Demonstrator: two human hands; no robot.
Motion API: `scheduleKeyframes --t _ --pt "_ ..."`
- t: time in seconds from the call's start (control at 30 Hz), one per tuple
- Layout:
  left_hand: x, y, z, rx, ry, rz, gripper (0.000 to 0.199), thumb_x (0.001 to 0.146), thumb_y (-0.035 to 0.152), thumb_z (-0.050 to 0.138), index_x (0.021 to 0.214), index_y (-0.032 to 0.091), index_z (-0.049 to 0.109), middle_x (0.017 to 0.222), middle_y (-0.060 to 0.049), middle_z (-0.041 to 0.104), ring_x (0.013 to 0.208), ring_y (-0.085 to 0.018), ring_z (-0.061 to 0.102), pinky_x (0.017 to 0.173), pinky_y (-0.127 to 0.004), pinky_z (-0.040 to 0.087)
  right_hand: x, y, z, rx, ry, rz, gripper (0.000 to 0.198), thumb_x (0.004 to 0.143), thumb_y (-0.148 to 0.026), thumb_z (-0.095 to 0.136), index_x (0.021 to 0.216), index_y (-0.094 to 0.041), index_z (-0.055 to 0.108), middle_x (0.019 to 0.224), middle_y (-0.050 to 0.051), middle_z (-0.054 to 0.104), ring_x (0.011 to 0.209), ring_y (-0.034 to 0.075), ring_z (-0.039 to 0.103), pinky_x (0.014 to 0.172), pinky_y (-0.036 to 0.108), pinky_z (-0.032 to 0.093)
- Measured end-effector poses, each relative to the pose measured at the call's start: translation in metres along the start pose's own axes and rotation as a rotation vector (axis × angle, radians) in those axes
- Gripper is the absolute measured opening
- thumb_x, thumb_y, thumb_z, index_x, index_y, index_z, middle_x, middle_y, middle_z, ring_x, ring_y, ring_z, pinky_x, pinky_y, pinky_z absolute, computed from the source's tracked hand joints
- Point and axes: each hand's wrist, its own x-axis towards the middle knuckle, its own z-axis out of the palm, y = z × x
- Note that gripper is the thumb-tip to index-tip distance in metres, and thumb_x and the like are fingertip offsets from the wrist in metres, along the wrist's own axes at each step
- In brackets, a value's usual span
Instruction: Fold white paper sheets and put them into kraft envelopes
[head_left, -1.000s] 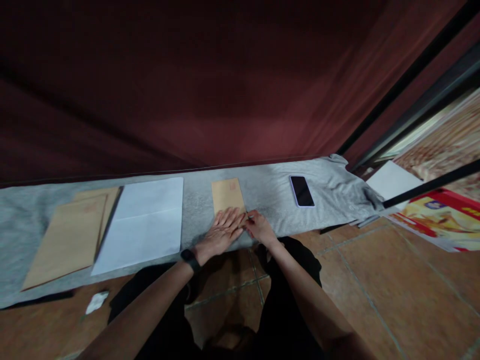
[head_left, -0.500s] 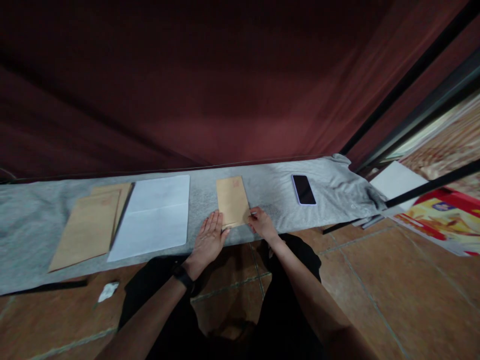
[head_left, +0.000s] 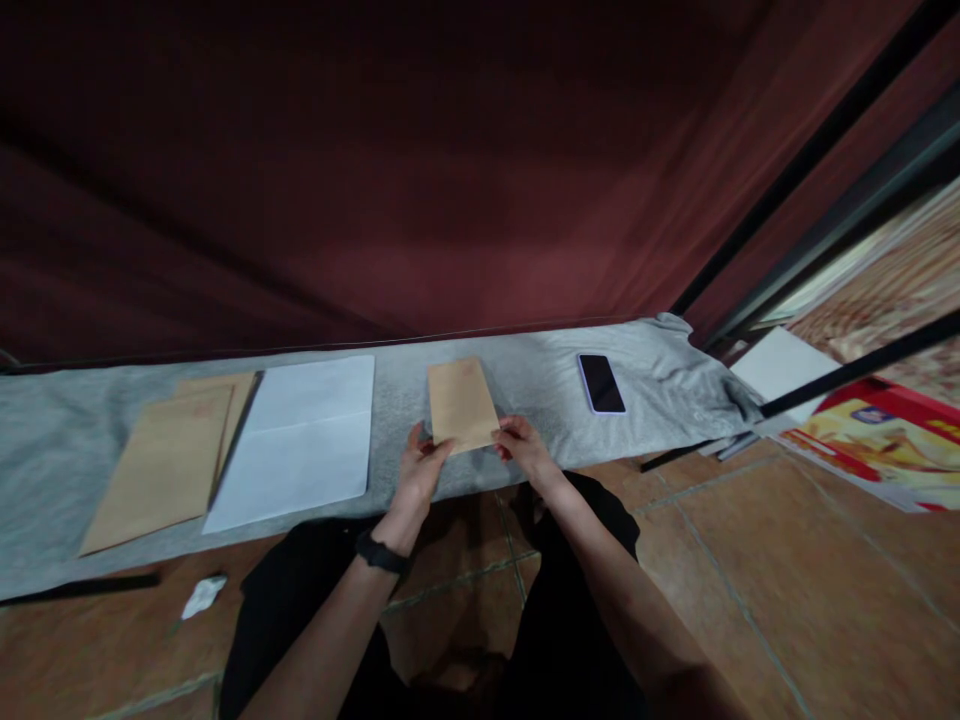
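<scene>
A small brown paper envelope (head_left: 461, 400) is in front of me, its near edge gripped at both corners. My left hand (head_left: 421, 465) pinches the near left corner, thumb on top and fingers beneath. At the near right corner my right hand (head_left: 519, 442) has its thumb over the paper. Faint reddish print shows near the envelope's far edge. Left of it lie white sheets of paper (head_left: 300, 430) with a crease across the middle. Larger brown envelopes (head_left: 161, 455) overlap beyond them, a dark edge showing between.
A phone (head_left: 601, 383) with a purple case lies to the right on the grey cloth (head_left: 532, 370) covering the narrow bench. A dark red curtain (head_left: 420, 200) hangs behind. On the tiled floor are a crumpled white scrap (head_left: 203, 596) and a red and yellow box (head_left: 877, 440).
My left hand has gone from lying flat at the envelope's edge to pinching its corner. My right hand now grips the other corner, and the near edge seems slightly raised.
</scene>
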Motion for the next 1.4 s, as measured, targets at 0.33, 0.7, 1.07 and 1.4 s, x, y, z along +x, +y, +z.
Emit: scheduleKeyframes --t 0.33,0.7,1.07,1.4 --pt "-0.009 0.036 0.030 0.150 0.032 0.312 0.053 0.073 0.019 0.066 0.126 0.018 0.060 0.070 0.005 0.060 0.063 -0.013 0.058 0.062 -0.024 0.048 -0.030 -0.006 0.015 -0.665 0.073 -0.591 0.049 0.091 -0.025 0.056 0.140 -0.020 0.052 0.135 0.013 0.058 0.129 0.025 0.055 0.112 0.043 0.046" --pt "-0.034 0.039 0.070 0.329 -0.340 0.503 0.036 0.090 0.038 0.064 0.121 0.021 0.068 0.101 -0.006 0.070 0.085 -0.016 0.066 0.073 -0.027 0.054 -0.006 -0.004 -0.003 -0.103 0.364 -0.228 0.023 0.089 -0.034 0.061 0.072 -0.019 0.063 0.076 0.003 0.065 0.074 0.019 0.064 0.077 0.032 0.056" --pt "0.010 0.007 -0.008 0.590 -0.338 0.562 0.027 0.090 0.037 0.054 0.101 0.021 0.073 0.097 -0.007 0.075 0.083 -0.019 0.070 0.077 -0.031 0.056 0.003 -0.005 -0.027 0.644 0.333 0.060 0.020 0.065 -0.025 0.083 0.067 -0.018 0.064 0.062 -0.003 0.063 0.060 0.012 0.062 0.070 0.027 0.060" --pt "0.011 0.011 -0.031 0.636 -0.357 0.548 0.032 0.089 0.042 0.053 0.099 0.020 0.074 0.099 -0.008 0.077 0.089 -0.021 0.071 0.083 -0.033 0.056 0.006 -0.001 -0.040 0.584 0.372 0.120 0.013 0.072 -0.015 0.078 0.070 -0.017 0.065 0.062 -0.001 0.067 0.055 0.014 0.066 0.057 0.024 0.058"
